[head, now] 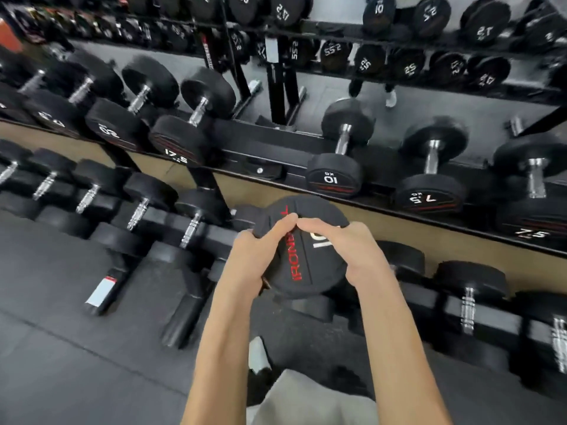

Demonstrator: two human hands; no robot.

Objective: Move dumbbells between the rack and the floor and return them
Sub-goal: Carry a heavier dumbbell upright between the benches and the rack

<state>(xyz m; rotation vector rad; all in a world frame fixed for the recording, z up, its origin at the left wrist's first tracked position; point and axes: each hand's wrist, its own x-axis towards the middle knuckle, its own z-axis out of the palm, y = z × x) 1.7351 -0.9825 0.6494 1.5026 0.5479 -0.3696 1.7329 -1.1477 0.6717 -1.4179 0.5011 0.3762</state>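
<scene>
A black dumbbell (302,268) with red lettering and a white "10" on its round end is held in front of the rack, end face toward me. My left hand (260,253) grips its left side and my right hand (352,250) grips its right side, thumbs meeting across the top of the face. Its handle is hidden behind the end. On the rack's upper shelf (260,148) an open gap lies between a 17.5 dumbbell (181,142) and another 10 dumbbell (337,167).
Several black dumbbells fill both shelves; the lower row (138,210) runs left and right of my hands. A mirror behind shows more racks and a person's legs (389,93). Dark rubber floor (76,363) spreads at lower left. My knee (306,400) is at the bottom.
</scene>
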